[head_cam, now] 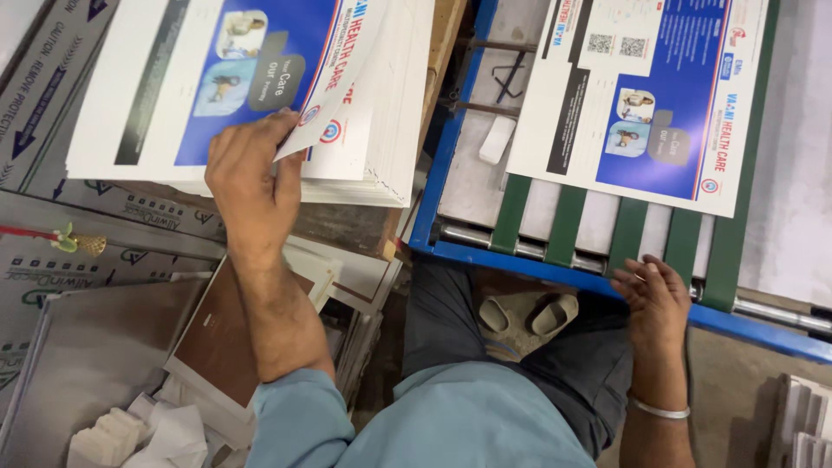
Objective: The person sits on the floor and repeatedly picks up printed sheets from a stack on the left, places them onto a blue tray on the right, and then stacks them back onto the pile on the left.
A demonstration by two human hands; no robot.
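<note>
Your left hand [251, 178] sits at eleven o'clock, its fingers [282, 130] closed on the lifted corner of the top sheet [260, 52] of the stack [394, 130]; the sheet curls up just above your knuckles. Your right hand [657, 299] is at four o'clock, fingers loosely open and resting on the blue rail [537, 269] of the feeder, holding nothing. A second sheet [646, 95] lies on the green belts [563, 221], at twelve o'clock from that hand, apart from it.
</note>
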